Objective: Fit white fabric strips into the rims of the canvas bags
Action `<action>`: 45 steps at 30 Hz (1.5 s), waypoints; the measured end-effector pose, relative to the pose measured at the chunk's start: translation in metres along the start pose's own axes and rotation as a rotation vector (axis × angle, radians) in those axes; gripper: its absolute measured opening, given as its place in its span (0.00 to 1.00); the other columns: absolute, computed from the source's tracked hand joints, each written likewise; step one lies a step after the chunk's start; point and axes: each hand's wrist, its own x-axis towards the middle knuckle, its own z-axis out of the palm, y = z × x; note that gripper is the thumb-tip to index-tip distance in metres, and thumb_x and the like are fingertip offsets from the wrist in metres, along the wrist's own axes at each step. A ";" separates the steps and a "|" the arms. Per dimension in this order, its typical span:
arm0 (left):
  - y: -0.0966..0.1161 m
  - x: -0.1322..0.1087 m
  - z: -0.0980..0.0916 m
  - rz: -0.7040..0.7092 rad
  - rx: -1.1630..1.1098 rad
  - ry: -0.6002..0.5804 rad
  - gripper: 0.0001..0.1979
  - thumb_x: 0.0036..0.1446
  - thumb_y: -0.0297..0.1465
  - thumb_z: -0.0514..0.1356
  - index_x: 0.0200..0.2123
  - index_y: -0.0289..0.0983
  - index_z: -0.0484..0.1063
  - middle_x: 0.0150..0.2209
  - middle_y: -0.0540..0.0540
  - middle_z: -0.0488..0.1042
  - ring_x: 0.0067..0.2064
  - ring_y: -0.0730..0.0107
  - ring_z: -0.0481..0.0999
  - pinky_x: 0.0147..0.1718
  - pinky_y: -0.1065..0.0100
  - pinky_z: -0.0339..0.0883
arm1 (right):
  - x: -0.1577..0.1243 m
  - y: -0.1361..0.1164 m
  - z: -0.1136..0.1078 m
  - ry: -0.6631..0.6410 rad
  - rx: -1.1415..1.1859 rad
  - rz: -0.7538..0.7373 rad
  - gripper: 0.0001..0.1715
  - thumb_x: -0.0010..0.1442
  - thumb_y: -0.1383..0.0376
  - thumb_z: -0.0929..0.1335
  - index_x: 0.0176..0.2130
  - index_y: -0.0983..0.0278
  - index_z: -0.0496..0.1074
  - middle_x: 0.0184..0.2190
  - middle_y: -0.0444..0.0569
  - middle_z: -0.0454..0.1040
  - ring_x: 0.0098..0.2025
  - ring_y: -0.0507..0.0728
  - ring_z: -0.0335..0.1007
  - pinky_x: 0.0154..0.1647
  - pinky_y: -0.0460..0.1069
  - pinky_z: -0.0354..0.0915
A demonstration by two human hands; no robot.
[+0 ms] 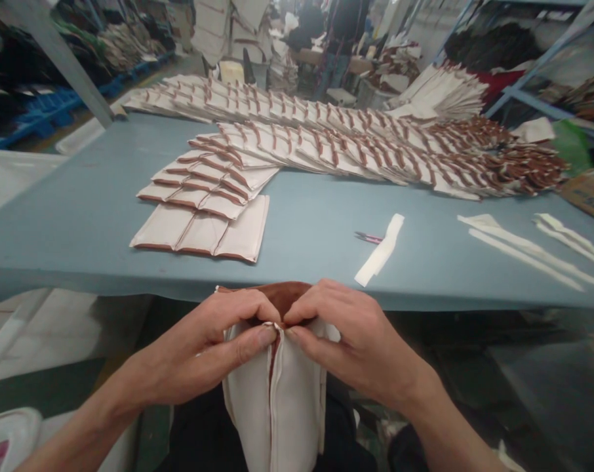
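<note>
A sewn fabric piece, off-white outside and brown inside, hangs over my lap in front of the table edge. A raised seam runs down its middle. My left hand pinches its top edge just left of that seam, thumb in front and fingers behind. Right beside it, my right hand pinches the same edge on the other side, the fingertips of both hands almost meeting. Part of the brown inner side shows behind my fingers. The lower end runs out of view.
On the blue-covered table lie overlapping rows of similar white-and-brown pieces, a nearer stack, small thread snips partly under a white strip, and more strips. A person stands beyond the table.
</note>
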 end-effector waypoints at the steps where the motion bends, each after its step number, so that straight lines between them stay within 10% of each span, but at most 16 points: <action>1: 0.000 0.001 0.000 -0.008 -0.003 -0.005 0.10 0.70 0.31 0.55 0.36 0.38 0.73 0.35 0.51 0.78 0.36 0.72 0.74 0.38 0.74 0.65 | 0.001 0.000 -0.001 -0.004 -0.022 -0.027 0.06 0.68 0.72 0.69 0.39 0.63 0.74 0.35 0.48 0.82 0.37 0.55 0.76 0.44 0.50 0.70; 18: 0.006 0.003 0.007 -0.063 0.021 0.035 0.14 0.69 0.35 0.57 0.33 0.36 0.75 0.28 0.53 0.73 0.30 0.73 0.69 0.33 0.71 0.60 | 0.006 -0.020 -0.005 -0.071 -0.561 -0.144 0.17 0.68 0.74 0.65 0.28 0.63 0.73 0.23 0.45 0.78 0.26 0.54 0.74 0.30 0.49 0.63; 24: 0.009 0.001 0.007 -0.073 -0.102 -0.013 0.14 0.68 0.34 0.56 0.28 0.37 0.68 0.25 0.56 0.65 0.26 0.76 0.61 0.25 0.74 0.55 | 0.012 -0.011 -0.003 0.002 -0.270 -0.091 0.10 0.56 0.76 0.66 0.28 0.66 0.73 0.23 0.43 0.77 0.24 0.49 0.69 0.28 0.44 0.59; 34: 0.002 -0.005 0.007 -0.189 -0.148 -0.056 0.11 0.63 0.31 0.57 0.27 0.36 0.69 0.23 0.55 0.66 0.25 0.77 0.61 0.23 0.75 0.53 | 0.025 0.007 0.000 -0.305 0.285 0.404 0.04 0.54 0.71 0.66 0.28 0.65 0.71 0.20 0.37 0.66 0.22 0.46 0.56 0.22 0.41 0.53; 45: -0.008 -0.012 0.008 -0.272 -0.293 0.014 0.16 0.62 0.40 0.59 0.29 0.33 0.73 0.26 0.48 0.71 0.26 0.72 0.64 0.25 0.72 0.56 | 0.017 -0.007 0.004 -0.147 0.139 0.211 0.03 0.56 0.72 0.71 0.33 0.65 0.75 0.29 0.41 0.77 0.29 0.48 0.69 0.33 0.43 0.63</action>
